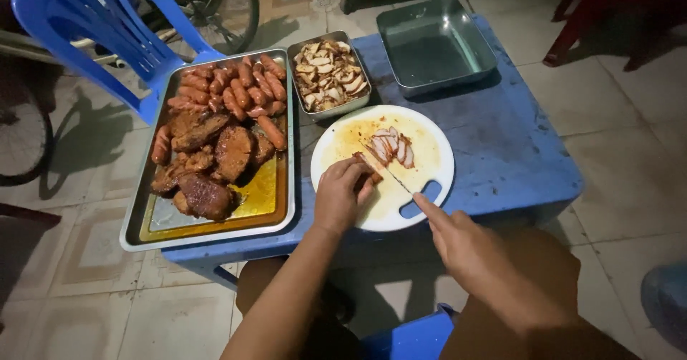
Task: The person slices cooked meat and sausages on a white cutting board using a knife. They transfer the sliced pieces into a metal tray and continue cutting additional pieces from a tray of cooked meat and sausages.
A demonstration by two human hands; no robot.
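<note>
My left hand [342, 192] presses down on a piece of roasted meat [370, 165] on a round white cutting board [429, 149]. A knife [390, 175] is gripped in my right hand [465, 242], its forefinger stretched along the blade's back, and the blade lies against the meat beside my left fingers. Several cut slices [392, 145] lie fanned out near the board's middle.
The small blue table [515, 152] also bears a large metal tray [215, 227] of roasted meat and sausages, a small metal pan [329, 74] of sliced meat and an empty metal pan [435, 41]. A blue plastic chair [93, 23] stands behind. Tiled floor surrounds the table.
</note>
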